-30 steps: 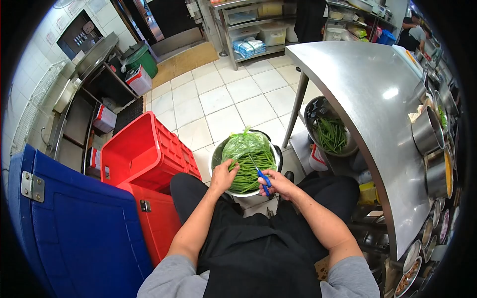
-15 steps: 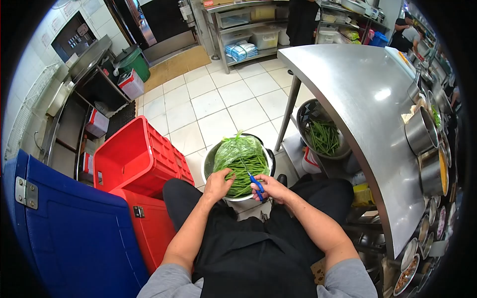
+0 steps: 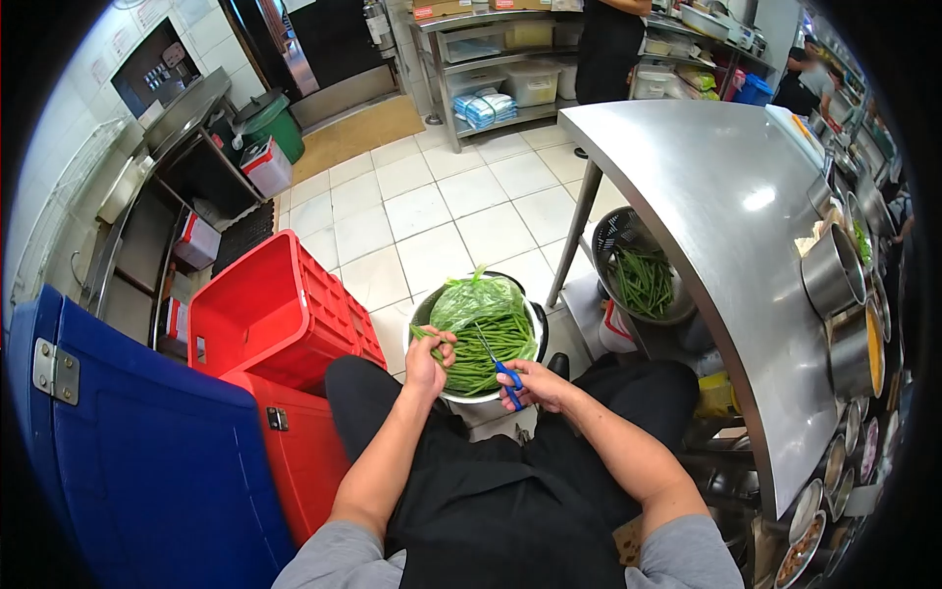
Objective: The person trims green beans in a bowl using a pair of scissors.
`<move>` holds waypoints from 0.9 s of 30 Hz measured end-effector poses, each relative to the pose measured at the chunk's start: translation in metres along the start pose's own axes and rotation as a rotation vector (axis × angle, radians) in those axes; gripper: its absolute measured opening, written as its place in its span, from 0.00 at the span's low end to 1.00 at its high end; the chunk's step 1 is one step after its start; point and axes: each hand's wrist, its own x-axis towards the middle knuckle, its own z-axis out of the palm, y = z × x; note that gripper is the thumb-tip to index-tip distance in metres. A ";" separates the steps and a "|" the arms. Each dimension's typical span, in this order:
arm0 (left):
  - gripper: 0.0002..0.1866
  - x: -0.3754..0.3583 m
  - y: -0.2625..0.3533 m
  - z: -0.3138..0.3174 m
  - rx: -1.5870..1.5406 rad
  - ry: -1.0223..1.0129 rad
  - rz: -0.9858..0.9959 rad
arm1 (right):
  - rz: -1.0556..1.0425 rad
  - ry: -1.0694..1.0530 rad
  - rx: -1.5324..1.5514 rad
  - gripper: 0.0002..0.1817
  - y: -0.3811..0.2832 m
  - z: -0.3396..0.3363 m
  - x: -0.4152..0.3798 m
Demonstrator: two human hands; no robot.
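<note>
Sits with knees spread in a dark apron (image 3: 491,510), with a round white-rimmed basin (image 3: 471,399) between the legs, loaded with long green beans (image 3: 491,375). Pinches a small bunch of green stalks (image 3: 422,335) in the curled fingers of the left hand (image 3: 428,363), raised over the basin's left side. Grips blue-handled metal scissors (image 3: 507,381) in the right hand (image 3: 535,385), fingers closed around the handles, with the blades angled up and away over the long green beans. Holds the two hands apart from each other, near the basin's close edge. Has a crumpled, see-through green plastic bag (image 3: 478,302) on the far part of the heap, inside the basin, just beyond the scissor tips. Has an open red plastic crate (image 3: 245,319) to the left of the basin, behind a red box with a metal latch (image 3: 304,442), and a big blue box with a metal hinge (image 3: 177,432) closer in at far left. Has a curved stainless-steel table (image 3: 687,177) on the right, with a dark perforated basket (image 3: 615,234) of more green beans (image 3: 644,283) beneath its edge. Faces pale floor tiles (image 3: 417,211) ahead, and a metal shelf rack (image 3: 491,59) beyond, near a standing person in dark clothing (image 3: 603,54).
</note>
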 end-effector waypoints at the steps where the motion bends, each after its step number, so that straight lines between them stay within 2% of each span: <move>1: 0.07 0.004 -0.002 -0.001 -0.166 0.031 -0.007 | -0.012 -0.020 0.036 0.27 0.001 0.001 -0.001; 2: 0.07 0.008 -0.004 -0.001 -0.333 0.060 -0.013 | -0.023 -0.038 0.070 0.28 0.001 0.002 -0.002; 10: 0.08 -0.003 -0.017 0.025 -0.276 0.041 -0.002 | -0.148 -0.103 0.202 0.21 0.001 0.004 -0.003; 19: 0.08 -0.004 -0.018 0.027 -0.253 0.023 -0.008 | -0.167 -0.124 0.171 0.23 -0.001 0.007 -0.003; 22: 0.04 0.001 -0.021 0.024 -0.285 0.030 0.004 | -0.154 -0.086 0.110 0.24 0.001 0.006 -0.002; 24: 0.04 0.005 -0.022 0.015 -0.145 0.079 -0.004 | -0.108 0.013 0.052 0.24 0.002 0.006 -0.002; 25: 0.08 0.009 -0.023 0.009 0.059 0.068 0.022 | -0.110 0.042 0.072 0.26 0.001 0.005 -0.002; 26: 0.08 0.013 -0.027 0.006 0.060 0.068 0.024 | -0.112 0.041 0.072 0.26 -0.001 0.004 -0.003; 27: 0.10 0.018 -0.030 0.005 0.345 -0.008 0.093 | -0.121 0.089 0.094 0.27 -0.003 0.002 -0.003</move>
